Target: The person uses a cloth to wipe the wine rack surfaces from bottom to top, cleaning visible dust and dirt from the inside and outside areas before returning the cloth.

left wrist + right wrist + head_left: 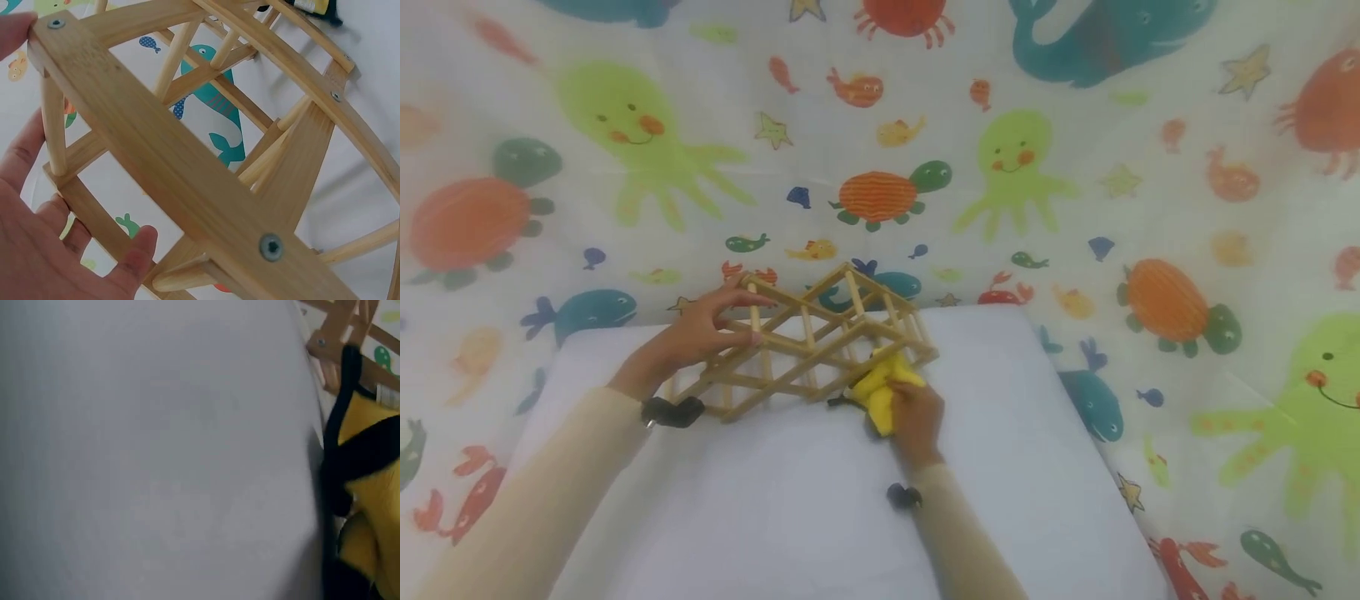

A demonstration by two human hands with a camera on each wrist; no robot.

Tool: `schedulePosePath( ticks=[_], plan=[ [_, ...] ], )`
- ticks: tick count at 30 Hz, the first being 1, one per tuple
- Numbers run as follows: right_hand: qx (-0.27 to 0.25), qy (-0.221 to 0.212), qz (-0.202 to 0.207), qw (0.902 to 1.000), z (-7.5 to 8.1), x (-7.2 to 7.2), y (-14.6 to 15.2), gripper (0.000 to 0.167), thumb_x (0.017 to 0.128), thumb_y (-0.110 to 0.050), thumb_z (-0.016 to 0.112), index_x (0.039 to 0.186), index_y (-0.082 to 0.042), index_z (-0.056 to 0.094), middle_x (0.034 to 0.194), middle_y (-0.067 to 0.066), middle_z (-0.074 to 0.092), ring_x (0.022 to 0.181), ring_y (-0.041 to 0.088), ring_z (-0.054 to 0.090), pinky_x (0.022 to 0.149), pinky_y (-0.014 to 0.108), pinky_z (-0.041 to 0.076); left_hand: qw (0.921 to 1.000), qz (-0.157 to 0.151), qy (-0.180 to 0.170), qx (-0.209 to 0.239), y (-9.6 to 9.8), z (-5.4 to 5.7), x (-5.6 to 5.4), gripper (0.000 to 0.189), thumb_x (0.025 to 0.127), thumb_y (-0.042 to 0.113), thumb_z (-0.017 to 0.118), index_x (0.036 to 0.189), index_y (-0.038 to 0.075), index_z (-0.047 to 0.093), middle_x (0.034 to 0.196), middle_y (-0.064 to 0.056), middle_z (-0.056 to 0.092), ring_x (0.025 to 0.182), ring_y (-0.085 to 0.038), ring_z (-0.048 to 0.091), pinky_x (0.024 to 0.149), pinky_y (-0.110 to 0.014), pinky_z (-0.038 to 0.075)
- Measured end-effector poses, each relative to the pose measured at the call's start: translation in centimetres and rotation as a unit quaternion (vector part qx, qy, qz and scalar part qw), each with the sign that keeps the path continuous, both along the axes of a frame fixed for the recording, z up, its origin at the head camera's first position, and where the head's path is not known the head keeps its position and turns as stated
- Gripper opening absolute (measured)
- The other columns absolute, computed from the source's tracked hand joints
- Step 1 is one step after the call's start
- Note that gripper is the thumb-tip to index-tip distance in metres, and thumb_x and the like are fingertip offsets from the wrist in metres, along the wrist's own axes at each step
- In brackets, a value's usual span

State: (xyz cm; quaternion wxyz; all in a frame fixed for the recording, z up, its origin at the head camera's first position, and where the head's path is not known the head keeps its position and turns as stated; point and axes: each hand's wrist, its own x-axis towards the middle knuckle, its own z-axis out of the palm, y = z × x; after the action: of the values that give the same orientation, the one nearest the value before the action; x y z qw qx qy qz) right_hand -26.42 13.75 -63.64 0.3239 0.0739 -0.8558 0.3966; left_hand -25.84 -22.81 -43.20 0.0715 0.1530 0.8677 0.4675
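Note:
A light wooden lattice rack [805, 358], like a folding wine rack, stands on the white table with crossed slats and round dowels. My left hand [700, 329] holds its upper left end. In the left wrist view the fingers of that hand [56, 244] lie about a corner slat and a dowel. At the rack's front right, my right hand [917, 421] grips a soft yellow-and-black fabric thing [880, 392], touching or close beside the slats. Black bands cross its yellow cloth [375, 506] in the right wrist view, where the right hand is out of sight.
The white tabletop [790, 508] stretches out in front of the rack. Behind and beside it hangs a curtain [880, 117] printed with sea animals. A black wrist strap [673, 411] is on the left arm, and a small black device [904, 497] is on the right.

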Motion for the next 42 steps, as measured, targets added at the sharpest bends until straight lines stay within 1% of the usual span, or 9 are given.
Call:
schedulePosePath(
  ticks=[3, 6, 9, 12, 17, 21, 28, 35, 42],
  plan=[
    [-0.025, 0.021, -0.043, 0.9986, 0.4, 0.2, 0.4, 0.021, 0.081, 0.007, 0.073, 0.088, -0.009, 0.085, 0.083, 0.008, 0.082, 0.075, 0.03, 0.075, 0.068, 0.038, 0.06, 1.0, -0.005, 0.0, 0.007, 0.1, -0.3, -0.5, 0.059, 0.096, 0.022, 0.079, 0.151, 0.014, 0.058, 0.181, -0.004, -0.004, 0.146, -0.055, 0.046, 0.1, -0.063, 0.059],
    [-0.108, -0.011, 0.006, 0.9941, 1.8, 0.7, -0.4, 0.024, 0.083, 0.007, 0.071, 0.092, -0.009, 0.086, 0.088, 0.009, 0.083, 0.079, 0.03, 0.075, 0.071, 0.031, 0.06, 1.0, -0.004, -0.004, -0.001, 0.0, -0.2, -0.6, 0.06, 0.096, 0.025, 0.079, 0.151, 0.015, 0.058, 0.181, -0.002, -0.005, 0.146, -0.054, 0.047, 0.099, -0.062, 0.059],
    [-0.157, -0.065, 0.072, 0.9828, 3.1, 0.8, -1.5, 0.026, 0.086, 0.005, 0.07, 0.1, -0.01, 0.086, 0.098, 0.009, 0.084, 0.09, 0.03, 0.076, 0.079, 0.029, 0.061, 1.0, -0.001, -0.003, -0.009, -0.2, 0.0, -0.7, 0.061, 0.095, 0.026, 0.079, 0.151, 0.015, 0.057, 0.182, -0.003, -0.004, 0.156, -0.053, 0.032, 0.101, -0.065, 0.057],
    [-0.118, -0.099, 0.078, 0.985, 2.9, 0.4, -2.0, 0.026, 0.086, 0.003, 0.072, 0.103, -0.012, 0.086, 0.102, 0.007, 0.084, 0.096, 0.03, 0.078, 0.083, 0.034, 0.063, 0.9998, 0.004, -0.004, -0.019, -0.3, 0.0, -0.8, 0.061, 0.095, 0.028, 0.079, 0.151, 0.017, 0.057, 0.182, -0.003, -0.004, 0.16, -0.052, 0.024, 0.103, -0.069, 0.054],
    [0.02, -0.082, -0.006, 0.9964, 0.6, -0.5, -0.1, 0.023, 0.082, 0.002, 0.074, 0.094, -0.012, 0.086, 0.091, 0.006, 0.084, 0.083, 0.029, 0.079, 0.074, 0.041, 0.063, 0.9999, -0.012, 0.001, 0.001, -0.3, -0.3, -1.1, 0.06, 0.096, 0.024, 0.078, 0.151, 0.012, 0.057, 0.182, -0.004, -0.005, 0.149, -0.055, 0.041, 0.102, -0.066, 0.056],
    [-0.017, -0.073, -0.037, 0.9965, 0.7, 0.0, 1.0, 0.018, 0.084, 0.001, 0.073, 0.087, -0.012, 0.086, 0.085, 0.006, 0.083, 0.079, 0.029, 0.078, 0.072, 0.042, 0.062, 0.9997, -0.019, 0.003, 0.013, -0.4, -0.3, -1.3, 0.057, 0.096, 0.022, 0.078, 0.149, 0.013, 0.058, 0.182, -0.002, -0.004, 0.153, -0.051, 0.037, 0.104, -0.065, 0.055],
    [-0.211, -0.062, 0.076, 0.9725, 4.0, 2.7, -2.0, 0.027, 0.082, 0.011, 0.068, 0.083, -0.011, 0.085, 0.085, 0.008, 0.082, 0.075, 0.016, 0.069, 0.069, 0.022, 0.055, 0.9995, -0.024, 0.008, 0.021, -0.8, -0.4, -1.6, 0.055, 0.097, 0.021, 0.077, 0.149, 0.015, 0.059, 0.182, -0.001, -0.004, 0.154, -0.052, 0.034, 0.102, -0.067, 0.055],
    [-0.2, -0.026, 0.187, 0.9616, 4.7, 2.9, -7.1, 0.027, 0.083, 0.018, 0.069, 0.089, -0.003, 0.084, 0.09, 0.014, 0.082, 0.076, 0.014, 0.07, 0.067, 0.02, 0.059, 0.999, -0.025, 0.015, 0.033, -1.2, -0.6, -2.0, 0.054, 0.096, 0.018, 0.077, 0.147, 0.011, 0.06, 0.181, -0.003, -0.005, 0.16, -0.052, 0.022, 0.105, -0.07, 0.052],
    [-0.176, -0.044, 0.143, 0.9731, 3.9, 2.3, -9.6, 0.028, 0.083, 0.022, 0.069, 0.094, 0.0, 0.083, 0.093, 0.015, 0.082, 0.072, 0.027, 0.07, 0.066, 0.024, 0.058, 0.9994, -0.025, 0.01, 0.024, -1.3, -0.5, -2.0, 0.054, 0.097, 0.021, 0.077, 0.148, 0.014, 0.06, 0.181, -0.003, -0.004, 0.15, -0.055, 0.04, 0.101, -0.066, 0.056]
  ],
)
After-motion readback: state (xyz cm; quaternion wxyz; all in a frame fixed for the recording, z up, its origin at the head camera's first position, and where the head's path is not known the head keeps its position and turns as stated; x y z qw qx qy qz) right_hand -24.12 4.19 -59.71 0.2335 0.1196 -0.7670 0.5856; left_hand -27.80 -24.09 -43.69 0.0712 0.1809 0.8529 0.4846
